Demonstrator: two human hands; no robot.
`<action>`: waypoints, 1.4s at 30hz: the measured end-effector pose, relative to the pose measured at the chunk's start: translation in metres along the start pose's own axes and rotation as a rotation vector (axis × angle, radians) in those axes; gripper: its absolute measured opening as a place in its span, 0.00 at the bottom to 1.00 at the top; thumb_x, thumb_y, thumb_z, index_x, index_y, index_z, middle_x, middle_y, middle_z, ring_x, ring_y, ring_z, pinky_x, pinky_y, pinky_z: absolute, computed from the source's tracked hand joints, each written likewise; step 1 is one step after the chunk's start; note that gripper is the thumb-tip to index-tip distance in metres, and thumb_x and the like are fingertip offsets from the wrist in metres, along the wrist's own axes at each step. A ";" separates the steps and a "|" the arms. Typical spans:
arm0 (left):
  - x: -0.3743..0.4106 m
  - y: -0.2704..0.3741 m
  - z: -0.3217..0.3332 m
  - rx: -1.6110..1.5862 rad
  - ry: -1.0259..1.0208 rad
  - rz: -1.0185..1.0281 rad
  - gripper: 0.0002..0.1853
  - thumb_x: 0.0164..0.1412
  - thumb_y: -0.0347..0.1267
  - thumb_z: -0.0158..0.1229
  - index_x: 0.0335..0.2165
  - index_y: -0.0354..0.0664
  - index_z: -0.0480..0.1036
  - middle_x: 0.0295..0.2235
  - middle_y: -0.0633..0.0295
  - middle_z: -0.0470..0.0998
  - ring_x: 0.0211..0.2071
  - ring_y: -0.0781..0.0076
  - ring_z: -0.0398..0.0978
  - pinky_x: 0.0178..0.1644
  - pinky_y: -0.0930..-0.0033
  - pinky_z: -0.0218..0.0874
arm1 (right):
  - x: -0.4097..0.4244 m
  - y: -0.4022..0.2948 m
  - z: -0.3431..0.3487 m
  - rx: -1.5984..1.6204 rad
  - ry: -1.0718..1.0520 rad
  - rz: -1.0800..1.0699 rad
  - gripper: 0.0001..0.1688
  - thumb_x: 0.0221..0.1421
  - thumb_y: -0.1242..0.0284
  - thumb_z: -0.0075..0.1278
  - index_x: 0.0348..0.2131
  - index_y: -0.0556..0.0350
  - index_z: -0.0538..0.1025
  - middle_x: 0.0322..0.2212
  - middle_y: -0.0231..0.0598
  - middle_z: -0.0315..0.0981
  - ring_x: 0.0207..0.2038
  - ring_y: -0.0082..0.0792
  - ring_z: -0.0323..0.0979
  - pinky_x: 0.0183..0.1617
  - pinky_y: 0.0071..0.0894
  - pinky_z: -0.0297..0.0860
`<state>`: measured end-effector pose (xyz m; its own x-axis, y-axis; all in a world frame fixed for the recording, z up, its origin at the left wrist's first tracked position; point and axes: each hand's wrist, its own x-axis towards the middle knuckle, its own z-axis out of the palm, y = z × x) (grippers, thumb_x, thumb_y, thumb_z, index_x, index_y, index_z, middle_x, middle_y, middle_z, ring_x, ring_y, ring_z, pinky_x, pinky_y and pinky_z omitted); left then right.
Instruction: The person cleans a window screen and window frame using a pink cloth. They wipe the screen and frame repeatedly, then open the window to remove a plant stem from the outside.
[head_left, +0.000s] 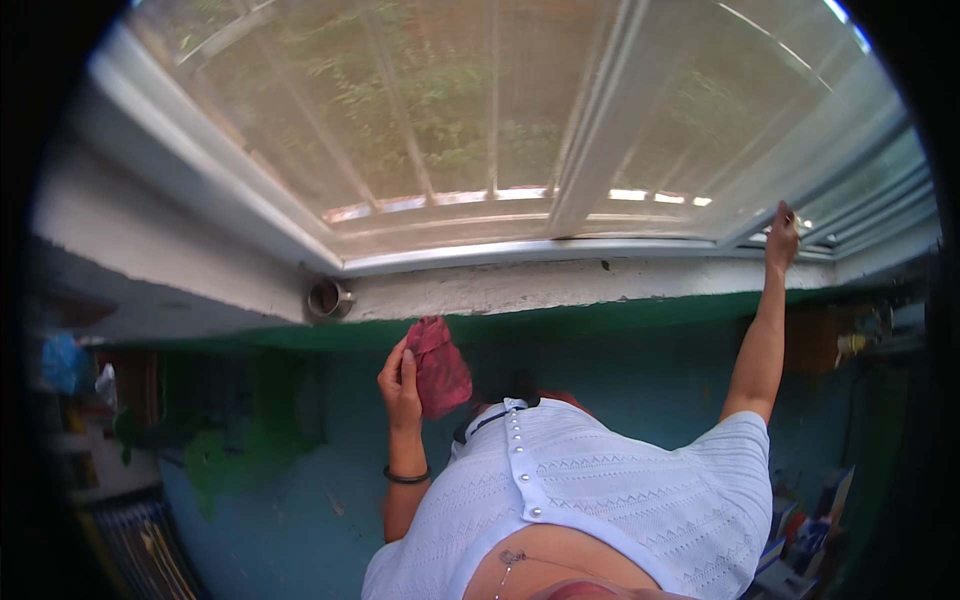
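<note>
A crumpled red cloth (442, 371) is pinched between the thumb and fingers of my left hand (403, 386), in front of the windowsill. My right hand (783, 238) reaches out at arm's length to the window on the right. Its fingers curl at the upright edge of a sliding window sash (746, 231); the hand's far side is hidden. Behind the glass (450, 90), which looks hazy, stand upright bars and green leaves. Below the window frame (480, 257) runs a worn white sill (510, 288).
A metal mug (327, 298) stands at the sill's left end, close to its edge. Green furniture (225, 457) is on the blue floor (300, 517) at left. Books or boxes (795, 547) are piled at lower right. A blue plastic bag (65, 364) lies far left.
</note>
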<state>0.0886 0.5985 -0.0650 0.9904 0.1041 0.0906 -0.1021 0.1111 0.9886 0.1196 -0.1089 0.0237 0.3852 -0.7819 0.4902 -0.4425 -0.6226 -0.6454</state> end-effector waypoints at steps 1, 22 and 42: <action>0.000 -0.003 0.001 -0.027 -0.013 -0.015 0.19 0.70 0.33 0.49 0.50 0.28 0.72 0.44 0.57 0.78 0.45 0.75 0.73 0.52 0.72 0.63 | 0.000 -0.009 -0.003 -0.053 -0.021 -0.021 0.36 0.63 0.42 0.39 0.45 0.56 0.75 0.38 0.50 0.79 0.45 0.56 0.74 0.46 0.47 0.68; -0.015 0.003 0.255 -0.237 -0.444 -0.166 0.26 0.71 0.43 0.43 0.52 0.29 0.70 0.46 0.51 0.77 0.44 0.63 0.76 0.52 0.62 0.66 | 0.075 0.041 -0.042 -0.228 -0.005 -0.100 0.35 0.60 0.39 0.41 0.41 0.52 0.71 0.23 0.45 0.78 0.30 0.52 0.78 0.33 0.49 0.71; -0.079 -0.003 0.577 -0.207 -0.550 -0.247 0.18 0.67 0.31 0.50 0.50 0.30 0.73 0.45 0.58 0.78 0.45 0.74 0.74 0.52 0.72 0.63 | 0.301 0.263 -0.057 0.554 0.129 0.058 0.31 0.68 0.51 0.42 0.48 0.62 0.75 0.41 0.36 0.75 0.45 0.28 0.69 0.52 0.27 0.62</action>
<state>0.0642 0.0192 -0.0058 0.8843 -0.4656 -0.0344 0.1744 0.2610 0.9494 0.0732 -0.5097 0.0343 0.2557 -0.8337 0.4894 0.0443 -0.4956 -0.8674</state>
